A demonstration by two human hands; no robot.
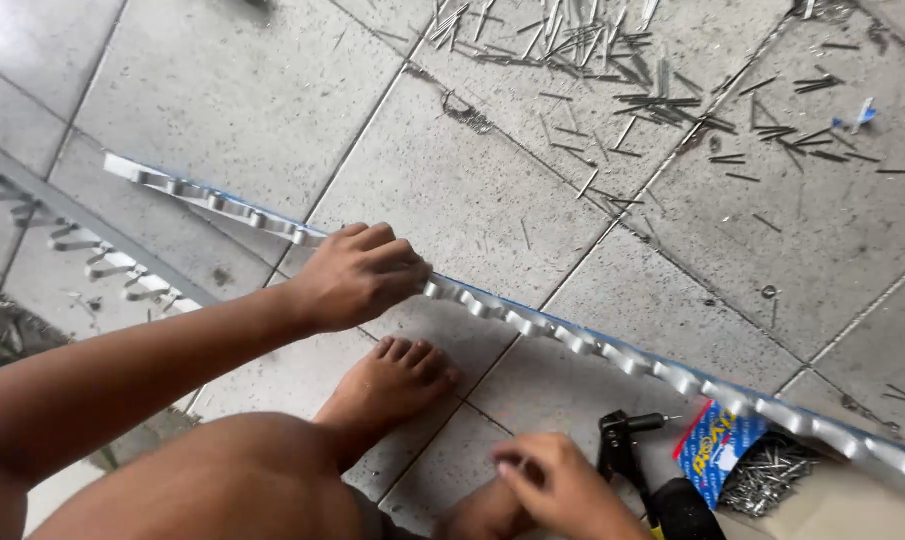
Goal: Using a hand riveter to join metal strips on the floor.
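**Hand steadies scalloped metal strip on tiled floor, riveter close by**

A person crouches on a grey tiled floor (473, 200), working over a long scalloped metal strip (573, 340) that runs diagonally from upper left to the lower right corner, a thin blue edge showing along its far side. The left hand (358, 275) is closed over the strip about midway along it, fingers curled over the top and pressing it to the tiles. A second strip (93, 250) of the same pattern lies apart at the left edge. The person's bare foot (388, 385) rests flat just below the gripped section, beside the strip.

The right hand (563, 490) sits low in the frame, fingers bent and pointing down near the floor; whether it holds anything cannot be told. Just beside it lies a black hand riveter (623, 445), its nose pointing towards the strip. Further right, an opened blue-and-red packet (713, 445) spills a heap of rivets (768, 475) under the strip's end. Spent pins (593, 50) litter the tiles at the top, well apart from the hands.

The work looks to be at a holding stage: the strip is pinned in place while the tool lies idle. The next move would seem to call for a rivet and the riveter in the right hand, with the left keeping the strip from shifting.
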